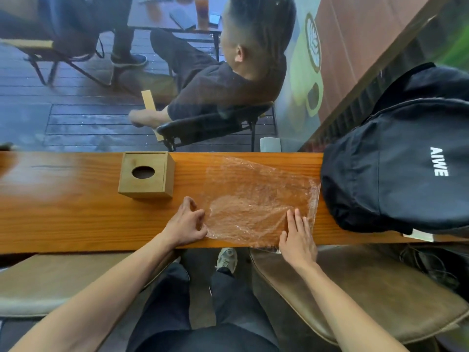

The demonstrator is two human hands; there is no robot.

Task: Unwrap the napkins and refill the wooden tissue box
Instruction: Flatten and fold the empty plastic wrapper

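On glossy orange-brown wooden counter [76, 219]: crinkled clear plastic wrap [256, 199] lies flat; left hand [186, 224] pinches its edge, right hand [298, 237] presses open-palmed; square wooden tissue box [146, 175], oval slot, just beside.

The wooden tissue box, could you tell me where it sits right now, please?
In the head view, the wooden tissue box stands at the counter's far edge, left of the clear plastic wrap and just beyond the left hand.

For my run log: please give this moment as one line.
left hand: pinching plastic wrap edge | right hand: flat on wrap | wooden tissue box: untouched
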